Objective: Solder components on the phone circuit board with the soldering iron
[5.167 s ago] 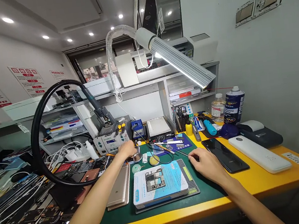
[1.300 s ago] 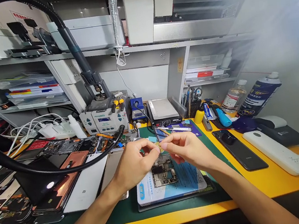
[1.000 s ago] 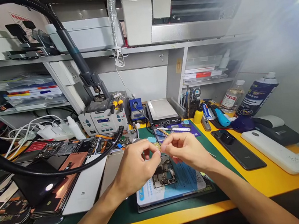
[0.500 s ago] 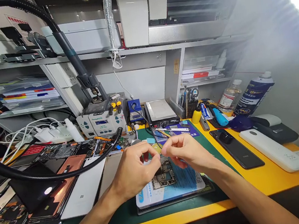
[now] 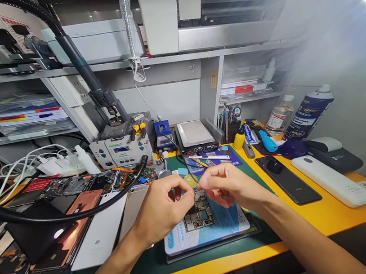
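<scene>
My left hand (image 5: 165, 208) hovers over the left side of a phone circuit board (image 5: 199, 216), thumb and forefinger pinched together. Opposite it, my right hand (image 5: 225, 184) makes a similar pinch, its fingertips just beyond the board's top edge. Whatever sits between the fingertips of either hand is too small to make out. The board lies on a blue and white flat pack (image 5: 230, 221), and my left fingers cover part of its upper left. Behind the fingertips is a round yellow item (image 5: 190, 181), with a black cable running down near it.
Stacked phone parts and a white phone back (image 5: 97, 242) fill the left. A black hose (image 5: 78, 214) arches across them from the soldering station (image 5: 123, 150). At right lie a black phone (image 5: 287, 179) and a white slab (image 5: 332, 179), with a spray can (image 5: 309, 112) behind.
The view has shifted slightly, so the surroundings sit a little further left and higher. My fingertips are slightly further apart; both hands keep their pinch over the board.
</scene>
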The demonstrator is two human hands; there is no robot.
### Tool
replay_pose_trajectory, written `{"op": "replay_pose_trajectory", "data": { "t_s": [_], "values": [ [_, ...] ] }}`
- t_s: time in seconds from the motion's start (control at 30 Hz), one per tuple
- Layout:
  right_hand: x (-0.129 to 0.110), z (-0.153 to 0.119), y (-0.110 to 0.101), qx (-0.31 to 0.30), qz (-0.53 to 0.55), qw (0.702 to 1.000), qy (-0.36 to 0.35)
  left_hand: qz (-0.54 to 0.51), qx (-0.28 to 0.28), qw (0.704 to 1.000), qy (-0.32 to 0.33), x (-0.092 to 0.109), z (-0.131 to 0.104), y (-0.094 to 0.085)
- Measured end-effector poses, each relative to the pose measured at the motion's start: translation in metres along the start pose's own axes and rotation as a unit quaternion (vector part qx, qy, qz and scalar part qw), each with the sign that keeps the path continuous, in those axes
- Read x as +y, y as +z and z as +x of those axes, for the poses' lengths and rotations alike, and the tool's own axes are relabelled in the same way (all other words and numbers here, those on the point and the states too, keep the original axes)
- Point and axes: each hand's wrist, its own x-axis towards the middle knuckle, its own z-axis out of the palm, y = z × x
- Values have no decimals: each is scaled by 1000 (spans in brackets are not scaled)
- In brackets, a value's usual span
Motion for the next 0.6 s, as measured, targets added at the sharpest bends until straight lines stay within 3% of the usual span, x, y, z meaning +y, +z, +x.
{"op": "replay_pose_trajectory", "data": {
  "t_s": [0.37, 0.6],
  "values": [
    [-1, -6, -23, -8, 2, 999, -34, -23, -18, 999, -19, -3, 2, -7],
    [-2, -3, -2, -6, -57, 996, -66, -31, -13, 999, -36, -2, 3, 0]
  ]
}}
